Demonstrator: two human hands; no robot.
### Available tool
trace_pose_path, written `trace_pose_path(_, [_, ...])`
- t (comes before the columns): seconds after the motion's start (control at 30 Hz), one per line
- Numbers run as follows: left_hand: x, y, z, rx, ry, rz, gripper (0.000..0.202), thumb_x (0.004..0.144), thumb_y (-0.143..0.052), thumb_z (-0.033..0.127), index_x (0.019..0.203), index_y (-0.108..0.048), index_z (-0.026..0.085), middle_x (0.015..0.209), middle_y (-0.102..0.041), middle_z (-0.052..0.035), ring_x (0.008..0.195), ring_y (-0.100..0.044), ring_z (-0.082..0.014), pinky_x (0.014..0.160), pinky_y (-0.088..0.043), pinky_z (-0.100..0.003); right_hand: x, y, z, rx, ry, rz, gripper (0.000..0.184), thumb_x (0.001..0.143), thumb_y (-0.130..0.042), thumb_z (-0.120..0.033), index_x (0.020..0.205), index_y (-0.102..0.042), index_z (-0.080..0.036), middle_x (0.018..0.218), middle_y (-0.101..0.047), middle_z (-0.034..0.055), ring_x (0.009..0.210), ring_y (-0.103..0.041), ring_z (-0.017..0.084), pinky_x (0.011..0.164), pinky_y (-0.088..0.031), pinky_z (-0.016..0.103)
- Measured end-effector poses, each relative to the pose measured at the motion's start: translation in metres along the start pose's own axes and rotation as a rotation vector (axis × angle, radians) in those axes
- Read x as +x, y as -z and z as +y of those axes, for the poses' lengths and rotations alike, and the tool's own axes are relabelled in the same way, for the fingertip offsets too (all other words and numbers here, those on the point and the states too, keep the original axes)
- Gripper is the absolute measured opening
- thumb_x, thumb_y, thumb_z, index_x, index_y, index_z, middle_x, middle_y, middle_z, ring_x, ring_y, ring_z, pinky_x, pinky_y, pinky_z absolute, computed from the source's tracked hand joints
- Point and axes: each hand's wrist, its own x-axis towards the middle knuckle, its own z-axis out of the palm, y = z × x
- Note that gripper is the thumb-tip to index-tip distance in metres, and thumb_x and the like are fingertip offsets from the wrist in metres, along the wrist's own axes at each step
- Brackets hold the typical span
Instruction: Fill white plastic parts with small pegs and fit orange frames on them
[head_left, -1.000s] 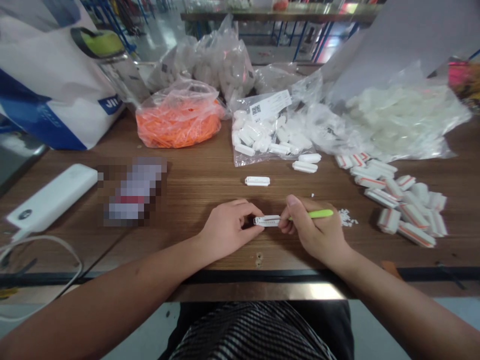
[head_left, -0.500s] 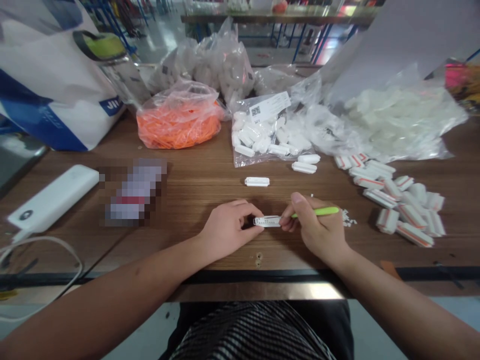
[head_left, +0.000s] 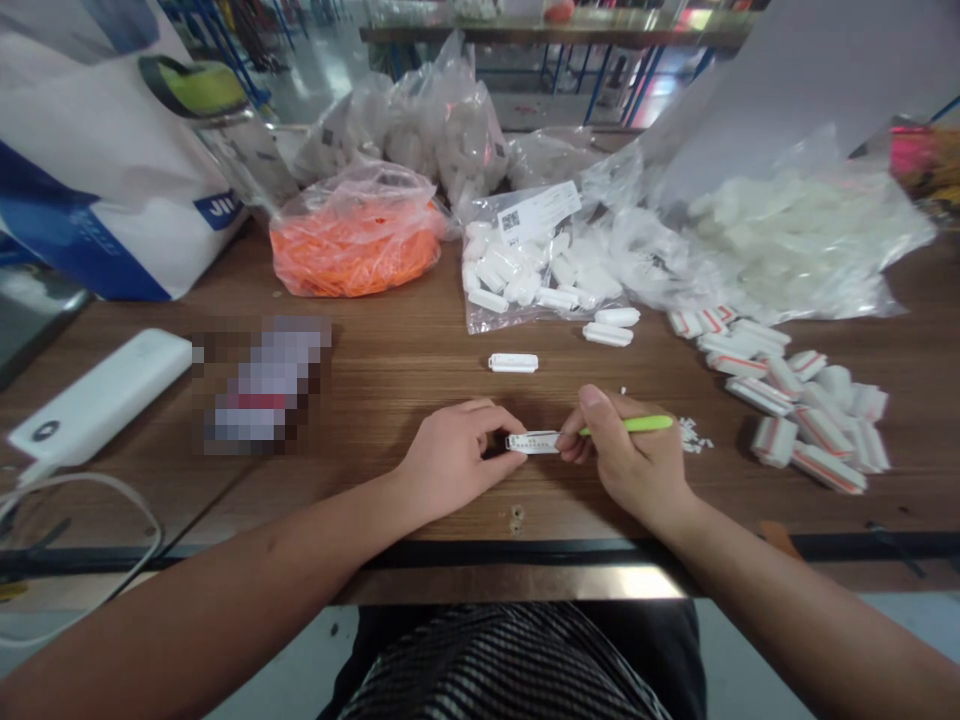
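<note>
My left hand (head_left: 454,458) pinches the left end of a small white plastic part (head_left: 532,441) lying on the wooden table (head_left: 390,390). My right hand (head_left: 630,455) is closed on a green tool (head_left: 637,424) held like a pen, its tip at the part's right end. A second white part (head_left: 514,362) lies loose just beyond my hands. Two more white parts (head_left: 613,325) lie at the mouth of a clear bag of white parts (head_left: 536,265).
A pile of white-and-orange pieces (head_left: 795,400) sits at the right, with white crumbs (head_left: 694,435) near it. A bag of orange pieces (head_left: 352,240), more clear bags (head_left: 787,235), a white power bank (head_left: 97,395) with cable and a blue-white bag (head_left: 97,180) stand around.
The green tool's rear end has shifted slightly between the frames; both hands stay on the white part in the same spot.
</note>
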Motion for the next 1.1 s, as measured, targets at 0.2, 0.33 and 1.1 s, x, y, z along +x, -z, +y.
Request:
trace_pose_path(0.2, [-0.0004, -0.0023, -0.0016, -0.012, -0.021, 0.021, 0.012, 0.077, -0.069, 0.022, 0.089, -0.07, 0.021, 0.072, -0.058, 0.0032, 0.058, -0.048, -0.0095, 0.058, -0.038, -0.024, 0.0001, 0.0007, -0.0068, -0.142, 0.112, -0.048, 0.044, 0.097, -0.046, -0.033, 0.058, -0.061, -0.018, 0.052, -0.061, -0.0009, 0.044, -0.058, 0.008, 0.045, -0.047, 0.02])
trace_pose_path(0.33, [-0.0014, -0.0032, -0.0022, -0.009, -0.024, 0.031, 0.012, 0.077, -0.069, 0.024, 0.089, -0.07, 0.021, 0.071, -0.057, 0.0035, 0.058, -0.048, -0.0094, 0.059, -0.038, -0.024, -0.0006, 0.0021, -0.0098, -0.237, 0.206, -0.085, 0.042, 0.096, -0.045, -0.028, 0.059, -0.06, -0.019, 0.051, -0.06, -0.0019, 0.047, -0.059, 0.008, 0.049, -0.046, 0.021])
trace_pose_path(1.1, [-0.0005, -0.0014, -0.0007, 0.003, -0.001, 0.006, 0.011, 0.078, -0.068, 0.024, 0.089, -0.07, 0.022, 0.07, -0.057, 0.0034, 0.058, -0.048, -0.0098, 0.058, -0.037, -0.024, -0.0021, 0.0055, -0.004, -0.171, 0.148, -0.057, 0.044, 0.098, -0.042, -0.032, 0.06, -0.06, -0.019, 0.052, -0.061, -0.0007, 0.045, -0.058, 0.009, 0.046, -0.046, 0.021])
